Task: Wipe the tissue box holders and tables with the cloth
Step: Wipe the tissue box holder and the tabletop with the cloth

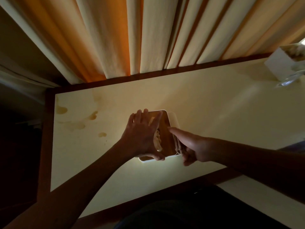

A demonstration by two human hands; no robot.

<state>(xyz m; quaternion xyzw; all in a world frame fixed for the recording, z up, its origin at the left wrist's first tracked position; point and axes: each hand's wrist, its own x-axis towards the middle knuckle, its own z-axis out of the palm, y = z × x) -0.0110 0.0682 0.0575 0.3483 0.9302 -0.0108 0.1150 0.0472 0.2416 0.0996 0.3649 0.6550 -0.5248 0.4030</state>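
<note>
A tissue box holder (165, 129) with a wooden lid and a white body stands in the middle of the cream table (214, 109). A tissue (157, 141) pokes out of the lid's slot. My left hand (142, 136) lies flat across the lid with spread fingers, its thumb along the near edge. My right hand (191, 146) holds a bunched beige cloth (179, 147) against the holder's right side, index finger stretched along the rim. Most of the cloth is hidden under the fingers.
Brownish stains (79, 123) mark the left part of the table. A white tissue box (277, 65) and a glass object (287, 81) stand at the far right. Cream and orange curtains (132, 35) hang behind the table's brown far edge.
</note>
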